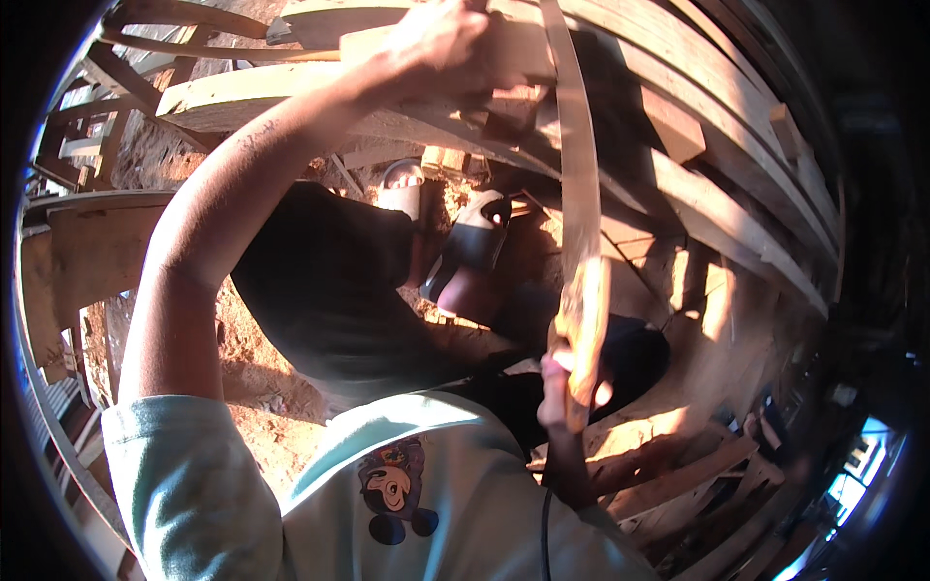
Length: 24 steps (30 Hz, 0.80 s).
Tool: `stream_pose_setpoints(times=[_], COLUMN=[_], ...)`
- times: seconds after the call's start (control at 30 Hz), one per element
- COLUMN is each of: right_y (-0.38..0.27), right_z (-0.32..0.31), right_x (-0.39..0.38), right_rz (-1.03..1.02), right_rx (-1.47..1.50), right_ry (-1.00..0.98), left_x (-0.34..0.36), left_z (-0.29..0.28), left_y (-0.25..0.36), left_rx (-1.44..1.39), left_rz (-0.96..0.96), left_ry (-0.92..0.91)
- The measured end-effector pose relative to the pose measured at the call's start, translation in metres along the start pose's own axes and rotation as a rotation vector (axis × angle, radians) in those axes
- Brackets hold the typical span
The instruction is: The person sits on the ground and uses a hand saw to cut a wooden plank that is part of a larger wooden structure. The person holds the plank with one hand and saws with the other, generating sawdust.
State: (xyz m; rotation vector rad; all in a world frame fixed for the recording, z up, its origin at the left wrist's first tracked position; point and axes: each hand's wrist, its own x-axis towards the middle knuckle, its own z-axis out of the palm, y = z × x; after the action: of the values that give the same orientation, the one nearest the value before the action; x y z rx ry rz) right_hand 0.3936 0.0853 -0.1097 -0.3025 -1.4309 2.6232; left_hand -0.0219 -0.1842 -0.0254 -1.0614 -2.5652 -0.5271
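My right hand point(556, 389) is closed around the wooden handle point(585, 334) of a handsaw. The saw's long blade point(578, 160) runs upward, edge-on, away from me. Its far end passes right beside the end of a short wooden board point(523, 48). Across the top of the view reaches my left arm, and my left hand point(441, 44) is bent over that board, gripping it. Some of the left fingers are blurred and partly hidden. Whether the blade's teeth sit in the wood cannot be made out.
Long wooden beams point(717, 208) stretch across the far right. Another pale beam point(247, 92) lies at the far left. My sandalled feet point(475, 232) rest below on sawdust-covered ground point(276, 378). Loose planks point(678, 474) lean at the lower right. A dark cable hangs near my right arm.
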Motion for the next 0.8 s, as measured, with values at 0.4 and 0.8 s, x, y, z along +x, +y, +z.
stream_pose_setpoints(times=[0.4,0.8], right_y=[-0.041,-0.06], right_z=[0.021,-0.041], right_x=[0.065,0.135], right_rz=[0.155,0.63], right_rx=[-0.141,0.42], right_ry=[0.118,-0.342], left_x=[0.009,0.01], left_z=[0.006,-0.004], left_y=[-0.006,0.001], left_rx=[0.045,0.188], left_rz=[-0.235,-0.075], left_ry=[0.01,-0.002])
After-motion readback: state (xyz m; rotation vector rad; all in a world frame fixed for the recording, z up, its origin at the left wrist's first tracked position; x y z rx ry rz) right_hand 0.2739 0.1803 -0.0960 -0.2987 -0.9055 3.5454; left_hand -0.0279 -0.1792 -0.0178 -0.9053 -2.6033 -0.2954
